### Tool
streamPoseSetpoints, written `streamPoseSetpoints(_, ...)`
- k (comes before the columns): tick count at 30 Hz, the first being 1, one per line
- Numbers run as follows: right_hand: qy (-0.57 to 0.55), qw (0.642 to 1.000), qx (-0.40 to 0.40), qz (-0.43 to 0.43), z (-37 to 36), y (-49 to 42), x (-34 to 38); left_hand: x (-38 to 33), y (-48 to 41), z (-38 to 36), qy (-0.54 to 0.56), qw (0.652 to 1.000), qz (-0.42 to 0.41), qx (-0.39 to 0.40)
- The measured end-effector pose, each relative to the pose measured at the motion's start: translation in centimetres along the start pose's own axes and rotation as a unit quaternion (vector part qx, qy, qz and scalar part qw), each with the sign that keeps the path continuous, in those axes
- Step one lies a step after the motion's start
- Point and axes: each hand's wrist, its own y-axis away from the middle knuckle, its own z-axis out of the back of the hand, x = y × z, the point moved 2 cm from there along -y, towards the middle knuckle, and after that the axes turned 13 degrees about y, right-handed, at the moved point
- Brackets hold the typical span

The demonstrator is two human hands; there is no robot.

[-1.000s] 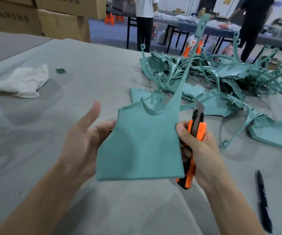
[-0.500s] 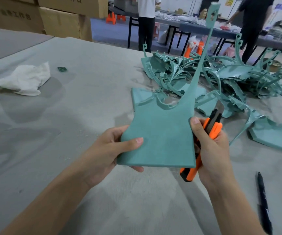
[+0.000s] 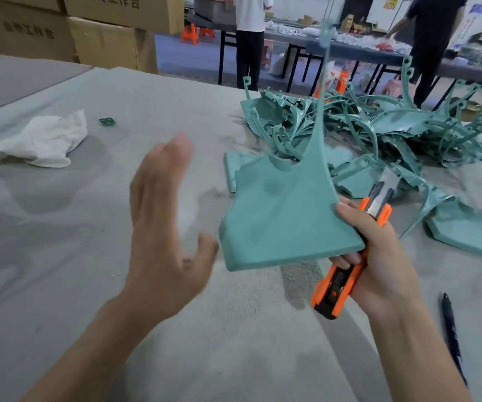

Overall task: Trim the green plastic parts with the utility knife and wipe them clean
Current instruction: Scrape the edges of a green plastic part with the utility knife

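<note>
Left hand flat and free, right hand carrying knife and part together

Down by the right forearm a black pen (image 3: 451, 329) lies on the grey felt-covered table (image 3: 59, 285); the right hand (image 3: 379, 262) grips the orange-and-black utility knife (image 3: 332, 291), blade out and pointing up and away, thumb pinning the right edge of the flat green plastic part with the long thin stem (image 3: 286, 221); the part hangs in the air over the table, stem upright; the left hand (image 3: 161, 227) is spread wide, fingers straight, holding nothing, just clear of the part's left edge; bare felt runs under and left of the hands; farther off, a crumpled white cloth (image 3: 42, 139) sits left and a heap of green plastic parts (image 3: 364, 126) right.
</note>
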Motion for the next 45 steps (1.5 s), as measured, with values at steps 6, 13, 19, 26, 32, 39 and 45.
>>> streamPoseSetpoints(6,-0.004,0.998,0.045,-0.05,-0.9,0.2,-0.9,-1.8,1.2,-1.8,-0.03,0.97,-0.138,0.2)
streamPoseSetpoints(13,-0.055,0.993,0.103,0.005,-1.1,0.4,-0.7,-1.7,1.5,-1.7,-0.006,0.98,-0.117,0.163)
streamPoseSetpoints(19,-0.009,0.991,0.111,0.072,-1.4,0.5,-0.6,-1.1,1.5,-1.2,0.061,0.997,-0.053,0.014)
streamPoseSetpoints(26,0.175,0.965,-0.004,0.194,-2.3,1.5,-0.3,-0.9,0.7,-0.4,0.087,0.967,0.092,-0.22)
streamPoseSetpoints(32,0.377,0.867,-0.037,0.325,-4.7,2.8,-0.4,-2.0,0.9,-1.5,0.164,0.949,0.177,-0.205)
streamPoseSetpoints(39,0.515,0.759,-0.036,0.397,-6.6,3.0,-0.6,-2.1,1.0,-2.5,0.22,0.931,0.259,-0.136)
streamPoseSetpoints(45,0.514,0.749,-0.059,0.413,-6.2,2.8,-0.4,-2.9,0.2,-1.9,0.228,0.932,0.205,-0.195)
